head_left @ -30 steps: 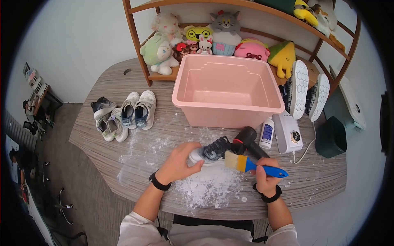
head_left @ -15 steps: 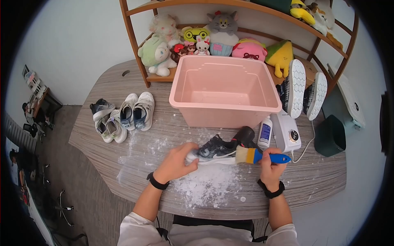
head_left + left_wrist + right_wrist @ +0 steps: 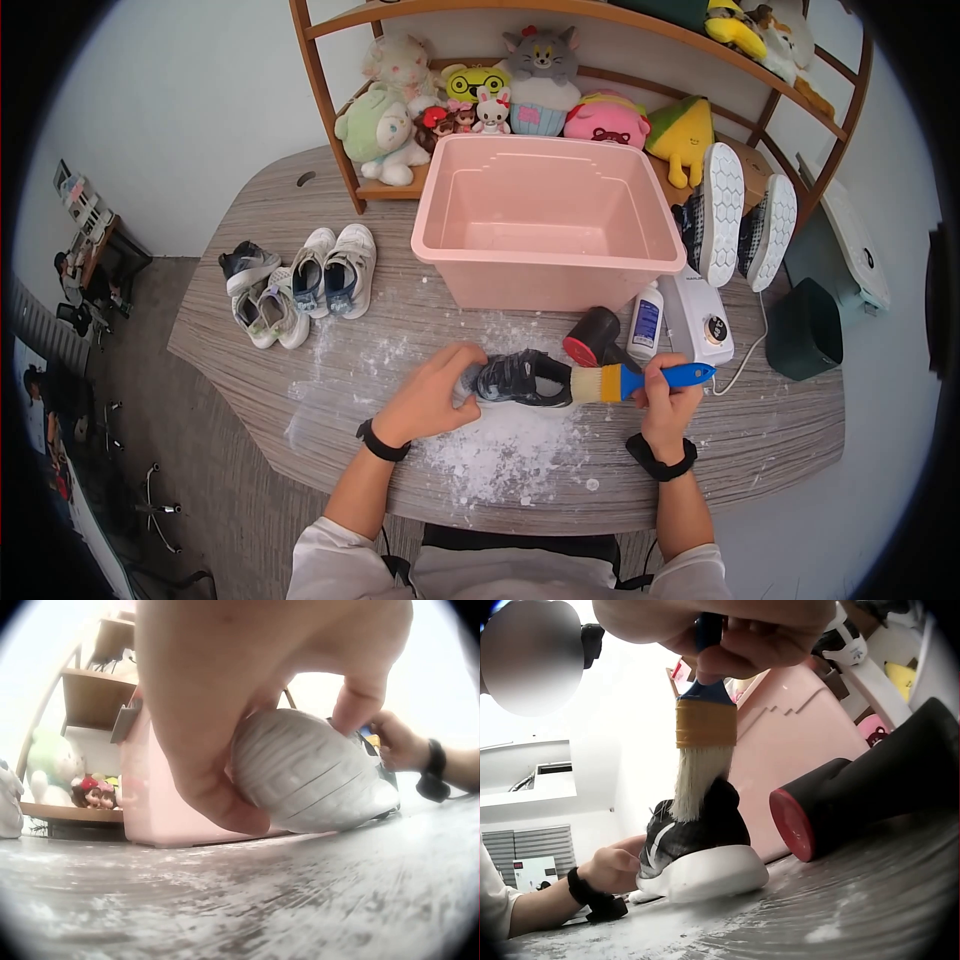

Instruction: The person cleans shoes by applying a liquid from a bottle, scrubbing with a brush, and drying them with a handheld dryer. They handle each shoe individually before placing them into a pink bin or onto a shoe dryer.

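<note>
A black sneaker with a white sole lies over white powder on the table. My left hand grips it by the toe, fingers on the far side and thumb on the near side. In the left wrist view the pale ridged toe sole faces the camera, tipped up between finger and thumb. My right hand holds a paintbrush by its blue handle. Its cream bristles press on the black heel of the sneaker in the right wrist view, above the white heel sole.
Just behind the sneaker lies a black hair dryer. A pink bin stands farther back, with a white bottle and a white device to its right. Pairs of shoes sit at left. Plush toys fill the shelf behind.
The sneaker has been turned in my left hand, first showing its laces, then its side, now its opening. My right hand has carried the brush rightward to the heel.
</note>
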